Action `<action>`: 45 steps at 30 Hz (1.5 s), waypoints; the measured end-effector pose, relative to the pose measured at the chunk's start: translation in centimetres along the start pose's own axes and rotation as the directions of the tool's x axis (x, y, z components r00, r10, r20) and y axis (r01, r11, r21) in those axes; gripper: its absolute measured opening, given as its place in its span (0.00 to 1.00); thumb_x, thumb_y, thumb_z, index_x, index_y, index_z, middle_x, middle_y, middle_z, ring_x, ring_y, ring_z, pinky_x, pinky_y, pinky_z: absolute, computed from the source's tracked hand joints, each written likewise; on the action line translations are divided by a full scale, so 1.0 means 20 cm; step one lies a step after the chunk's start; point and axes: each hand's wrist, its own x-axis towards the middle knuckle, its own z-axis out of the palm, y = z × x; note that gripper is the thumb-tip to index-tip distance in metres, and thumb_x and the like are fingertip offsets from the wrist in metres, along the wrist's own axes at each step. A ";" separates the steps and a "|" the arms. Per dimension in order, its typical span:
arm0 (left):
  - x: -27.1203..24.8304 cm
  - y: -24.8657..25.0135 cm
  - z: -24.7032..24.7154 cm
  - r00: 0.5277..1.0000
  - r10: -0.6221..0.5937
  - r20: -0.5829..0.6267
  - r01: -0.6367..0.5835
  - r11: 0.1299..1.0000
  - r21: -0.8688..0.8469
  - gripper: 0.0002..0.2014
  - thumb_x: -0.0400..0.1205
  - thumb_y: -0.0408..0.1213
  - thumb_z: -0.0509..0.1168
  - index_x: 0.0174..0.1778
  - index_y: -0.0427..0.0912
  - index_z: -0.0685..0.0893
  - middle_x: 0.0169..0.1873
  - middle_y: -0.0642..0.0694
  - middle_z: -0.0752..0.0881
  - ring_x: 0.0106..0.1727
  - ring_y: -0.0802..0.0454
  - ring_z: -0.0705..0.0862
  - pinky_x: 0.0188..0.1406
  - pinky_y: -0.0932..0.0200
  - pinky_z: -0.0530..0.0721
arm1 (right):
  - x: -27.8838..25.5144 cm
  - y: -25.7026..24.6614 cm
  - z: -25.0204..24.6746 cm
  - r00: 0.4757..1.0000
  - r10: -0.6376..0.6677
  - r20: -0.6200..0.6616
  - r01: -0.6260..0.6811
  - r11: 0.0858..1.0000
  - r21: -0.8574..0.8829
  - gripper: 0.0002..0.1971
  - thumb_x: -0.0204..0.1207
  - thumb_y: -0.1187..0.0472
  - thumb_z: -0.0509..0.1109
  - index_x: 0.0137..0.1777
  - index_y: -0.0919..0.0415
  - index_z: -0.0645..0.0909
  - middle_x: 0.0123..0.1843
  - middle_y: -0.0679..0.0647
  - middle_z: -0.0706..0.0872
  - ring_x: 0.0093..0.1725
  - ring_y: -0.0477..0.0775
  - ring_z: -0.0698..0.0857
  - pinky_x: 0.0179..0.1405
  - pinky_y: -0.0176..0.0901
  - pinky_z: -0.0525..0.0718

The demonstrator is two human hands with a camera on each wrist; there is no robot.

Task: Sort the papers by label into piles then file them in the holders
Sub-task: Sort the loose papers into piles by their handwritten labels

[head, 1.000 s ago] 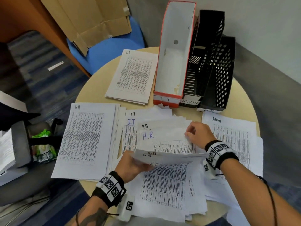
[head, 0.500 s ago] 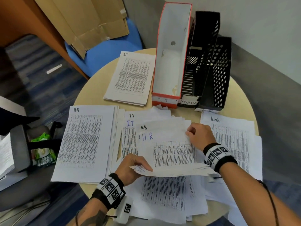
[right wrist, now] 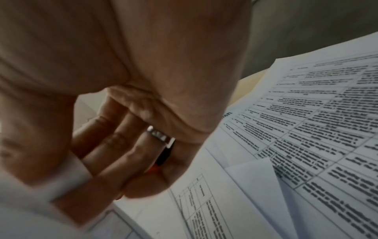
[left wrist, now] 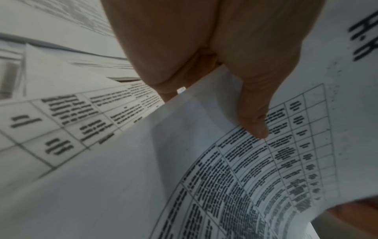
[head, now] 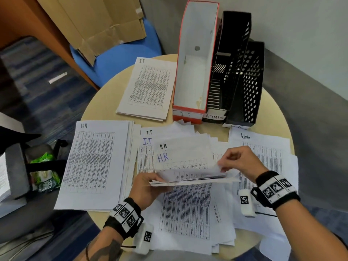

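Note:
My left hand (head: 157, 182) grips the left edge of a thin stack of sheets (head: 190, 180), held level above the unsorted heap (head: 186, 213). In the left wrist view its thumb (left wrist: 253, 116) presses on the top sheet (left wrist: 276, 169), marked H.R. My right hand (head: 224, 165) pinches the right edge of a sheet labelled H.R (head: 180, 155) and curls it up against that stack. Sorted piles lie around: H.R pile (head: 94, 162) left, IT pile (head: 148, 87) behind, Admin pile (head: 263, 147) right. The red IT holder (head: 195, 63), black ADMIN holder (head: 233, 53) and black mesh holder (head: 250, 87) stand at the back.
The round wooden table (head: 105, 106) is mostly covered with paper. A blue chair (head: 120, 59) with flattened cardboard (head: 98, 21) stands behind it. To the left are a grey chair and a bag with green packets (head: 43, 172). A grey wall runs close on the right.
My right hand has drawn slightly toward me and lifted the H.R sheet's right edge, which now curls up. My left hand keeps its stack, shifted slightly right.

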 end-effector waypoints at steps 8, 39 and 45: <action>-0.06 -0.01 -0.02 0.991 -0.126 -0.049 0.120 0.986 -0.112 0.42 0.62 0.18 0.86 0.66 0.51 0.74 0.50 0.35 0.90 0.50 0.42 0.93 0.44 0.55 0.92 | 0.36 0.09 0.06 0.996 0.004 -0.088 -0.048 0.865 -0.500 0.12 0.78 0.56 0.78 0.61 0.52 0.87 0.54 0.47 0.89 0.54 0.50 0.87 0.62 0.49 0.85; 0.01 -0.01 -0.01 0.990 -0.128 -0.054 0.116 0.974 -0.194 0.12 0.72 0.09 0.73 0.46 0.25 0.90 0.45 0.43 0.94 0.51 0.38 0.93 0.43 0.54 0.92 | 0.03 0.02 0.01 0.996 -0.025 0.087 0.029 0.998 -0.052 0.05 0.82 0.67 0.73 0.46 0.68 0.87 0.41 0.61 0.93 0.38 0.63 0.90 0.46 0.55 0.87; -0.01 0.02 0.00 0.990 -0.105 -0.091 0.083 0.972 -0.218 0.34 0.63 0.18 0.85 0.62 0.35 0.77 0.57 0.43 0.87 0.57 0.53 0.89 0.46 0.61 0.91 | 0.31 0.04 0.03 0.999 -0.010 0.045 0.031 0.861 -0.508 0.18 0.84 0.58 0.73 0.71 0.41 0.79 0.48 0.49 0.91 0.44 0.53 0.89 0.44 0.45 0.85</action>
